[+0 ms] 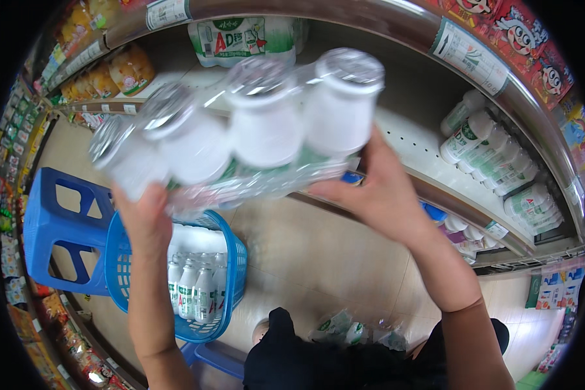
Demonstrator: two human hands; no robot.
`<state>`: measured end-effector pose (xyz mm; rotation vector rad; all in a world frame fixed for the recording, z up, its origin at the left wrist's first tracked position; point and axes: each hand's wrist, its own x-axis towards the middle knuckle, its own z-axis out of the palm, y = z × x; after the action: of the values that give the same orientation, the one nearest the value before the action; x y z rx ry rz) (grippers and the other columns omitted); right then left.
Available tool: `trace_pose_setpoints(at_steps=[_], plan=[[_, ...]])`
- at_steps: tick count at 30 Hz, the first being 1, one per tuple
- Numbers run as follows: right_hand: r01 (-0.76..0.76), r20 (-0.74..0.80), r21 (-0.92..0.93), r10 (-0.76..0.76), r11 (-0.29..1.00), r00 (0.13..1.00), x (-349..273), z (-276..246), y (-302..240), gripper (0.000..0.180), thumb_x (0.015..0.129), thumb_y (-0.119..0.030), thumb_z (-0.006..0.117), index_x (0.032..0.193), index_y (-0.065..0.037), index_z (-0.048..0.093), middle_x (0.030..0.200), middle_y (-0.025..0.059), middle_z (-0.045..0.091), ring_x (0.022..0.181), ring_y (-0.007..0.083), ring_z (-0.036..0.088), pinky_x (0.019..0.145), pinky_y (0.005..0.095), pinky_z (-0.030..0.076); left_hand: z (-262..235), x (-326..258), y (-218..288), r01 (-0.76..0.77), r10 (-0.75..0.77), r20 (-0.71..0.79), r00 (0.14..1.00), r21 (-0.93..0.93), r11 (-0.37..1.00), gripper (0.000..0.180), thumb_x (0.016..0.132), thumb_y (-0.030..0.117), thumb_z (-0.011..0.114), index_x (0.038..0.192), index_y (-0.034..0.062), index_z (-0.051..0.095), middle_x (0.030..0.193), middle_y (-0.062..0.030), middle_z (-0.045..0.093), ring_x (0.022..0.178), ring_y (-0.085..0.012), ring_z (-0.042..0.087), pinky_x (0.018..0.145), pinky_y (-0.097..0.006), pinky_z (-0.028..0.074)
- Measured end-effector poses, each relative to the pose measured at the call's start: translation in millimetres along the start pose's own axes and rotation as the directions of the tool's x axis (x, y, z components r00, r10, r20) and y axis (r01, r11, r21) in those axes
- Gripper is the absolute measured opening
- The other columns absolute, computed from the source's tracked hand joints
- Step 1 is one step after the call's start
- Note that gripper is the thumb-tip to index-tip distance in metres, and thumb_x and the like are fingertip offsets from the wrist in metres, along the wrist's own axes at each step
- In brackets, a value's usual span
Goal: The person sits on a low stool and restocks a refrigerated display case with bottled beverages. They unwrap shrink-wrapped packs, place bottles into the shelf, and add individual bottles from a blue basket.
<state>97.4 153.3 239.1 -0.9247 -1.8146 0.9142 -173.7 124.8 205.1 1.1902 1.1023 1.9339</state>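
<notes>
A shrink-wrapped pack of white bottles with silver foil tops is held up between my two hands, tilted and slightly blurred, in front of a shelf. My left hand grips its lower left end. At its right end my right hand is closed on the wrap, thumb along the lower edge. Below my left forearm stands a blue plastic basket holding several more white bottles with green labels.
Behind the pack runs a metal shelf with another wrapped pack at the back. Several bottle packs sit at its right end. A blue stool stands left of the basket. Crumpled clear plastic wrap lies on the tiled floor near my legs.
</notes>
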Motion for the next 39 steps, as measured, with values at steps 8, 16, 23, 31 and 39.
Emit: trace_pose_setpoints(at_steps=[8, 16, 23, 31, 39], plan=[[-0.124, -0.100, -0.072, 0.116, 0.990, 0.988, -12, -39, -15, 0.061, 0.068, -0.015, 0.076, 0.112, 0.005, 0.040, 0.101, 0.0157, 0.057, 0.092, 0.0182, 0.056, 0.081, 0.0306, 0.045, 77, 31, -3, 0.106, -0.075, 0.277, 0.958, -0.099, 0.989, 0.045, 0.081, 0.022, 0.059, 0.118, 0.0004, 0.046, 0.105, -0.0071, 0.055, 0.093, -0.0122, 0.052, 0.081, -0.028, 0.043], [-0.189, -0.110, 0.065, 0.195, 0.980, 0.975, -24, -39, -8, 0.061, 0.069, -0.013, 0.076, 0.114, 0.005, 0.039, 0.101, 0.0157, 0.057, 0.092, 0.0184, 0.056, 0.079, 0.0307, 0.046, 80, 24, -4, 0.147, -0.114, 0.305, 0.945, -0.088, 0.985, 0.041, 0.084, 0.022, 0.056, 0.117, 0.0008, 0.045, 0.105, -0.0067, 0.055, 0.094, -0.0132, 0.053, 0.082, -0.029, 0.043], [0.091, -0.171, -0.246, -0.135, 0.965, 0.976, -54, -6, -33, 0.072, 0.056, -0.024, 0.081, 0.111, 0.002, 0.041, 0.096, 0.0166, 0.053, 0.085, 0.0268, 0.057, 0.076, 0.0347, 0.046, 78, 11, -24, 0.365, -0.216, 0.383, 0.898, -0.377, 0.851, 0.049, 0.086, 0.037, 0.052, 0.119, 0.0015, 0.045, 0.109, -0.0099, 0.056, 0.098, -0.0208, 0.055, 0.086, -0.034, 0.045], [0.123, 0.019, -0.234, -0.122, 0.964, 0.992, -29, -1, -10, 0.069, 0.069, -0.013, 0.073, 0.128, -0.002, 0.037, 0.114, 0.0146, 0.051, 0.104, 0.0263, 0.053, 0.088, 0.0356, 0.043, 78, -31, -46, 0.605, -0.295, 0.537, 0.790, -0.610, 0.512, 0.052, 0.085, 0.041, 0.051, 0.118, 0.0010, 0.047, 0.108, -0.0115, 0.057, 0.096, -0.0209, 0.056, 0.088, -0.033, 0.044], [-0.557, 0.447, 0.497, 0.355, 0.665, 0.821, -37, -8, 10, 0.048, 0.077, -0.015, 0.063, 0.118, 0.000, 0.043, 0.098, 0.0120, 0.059, 0.058, 0.0178, 0.062, 0.039, 0.0246, 0.052, 81, -78, -25, 0.621, -0.374, 0.520, 0.768, -0.461, 0.634, 0.053, 0.086, 0.043, 0.049, 0.117, 0.0006, 0.048, 0.108, -0.0125, 0.057, 0.096, -0.0218, 0.057, 0.088, -0.034, 0.044]])
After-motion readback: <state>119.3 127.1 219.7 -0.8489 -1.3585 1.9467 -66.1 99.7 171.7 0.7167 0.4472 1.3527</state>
